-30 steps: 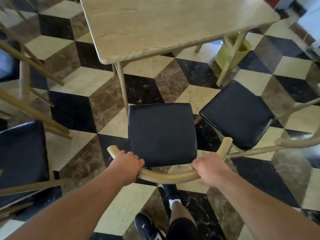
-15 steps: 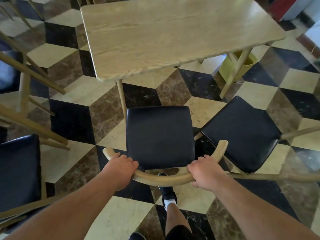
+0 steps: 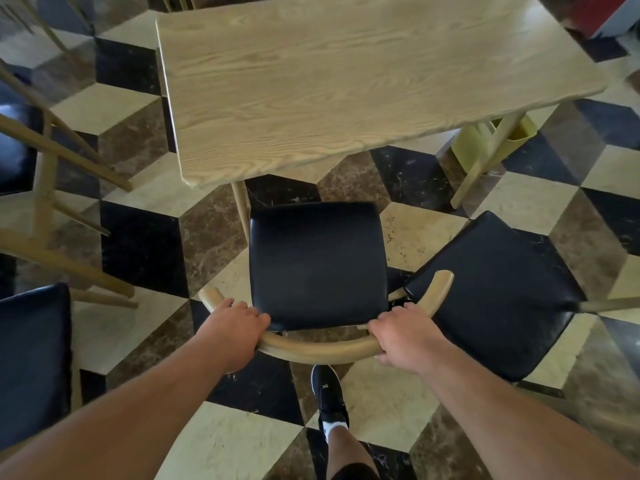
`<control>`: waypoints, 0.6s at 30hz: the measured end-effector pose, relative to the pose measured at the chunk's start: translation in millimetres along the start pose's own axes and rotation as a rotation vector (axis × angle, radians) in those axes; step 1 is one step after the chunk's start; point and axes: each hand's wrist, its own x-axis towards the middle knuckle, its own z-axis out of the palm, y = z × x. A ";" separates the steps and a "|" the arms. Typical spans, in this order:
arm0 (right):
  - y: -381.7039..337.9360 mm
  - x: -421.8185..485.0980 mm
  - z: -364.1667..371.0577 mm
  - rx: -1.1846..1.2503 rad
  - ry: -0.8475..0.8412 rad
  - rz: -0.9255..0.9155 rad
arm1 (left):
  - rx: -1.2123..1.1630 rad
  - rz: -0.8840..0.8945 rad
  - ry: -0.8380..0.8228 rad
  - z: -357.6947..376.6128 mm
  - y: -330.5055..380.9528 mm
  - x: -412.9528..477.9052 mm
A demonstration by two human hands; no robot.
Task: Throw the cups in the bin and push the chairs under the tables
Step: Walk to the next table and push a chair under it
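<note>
A chair with a black padded seat (image 3: 317, 265) and a curved wooden backrest (image 3: 322, 349) stands in front of me, facing a light wooden table (image 3: 346, 81). My left hand (image 3: 232, 332) grips the backrest's left part and my right hand (image 3: 403, 336) grips its right part. The seat's front edge sits close to the table's near left leg (image 3: 241, 206), just short of the tabletop's edge. A second black-seated chair (image 3: 498, 296) stands angled to the right, touching or nearly touching the held backrest's right tip. No cups are in view.
A yellow-green bin (image 3: 481, 147) stands under the table's right side beside a slanted leg. Other wooden chairs (image 3: 45, 188) crowd the left, with a black seat (image 3: 31, 362) at lower left. My foot in a black shoe (image 3: 329, 396) is on the checkered floor behind the chair.
The chair has slid forward with both hands on its backrest, and its seat is now nearer the table's edge and left leg. I have stepped closer to the table.
</note>
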 end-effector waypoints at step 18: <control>80.6 78.0 -64.6 -0.028 0.039 -0.068 | -0.043 -0.065 0.001 -62.6 -35.4 76.3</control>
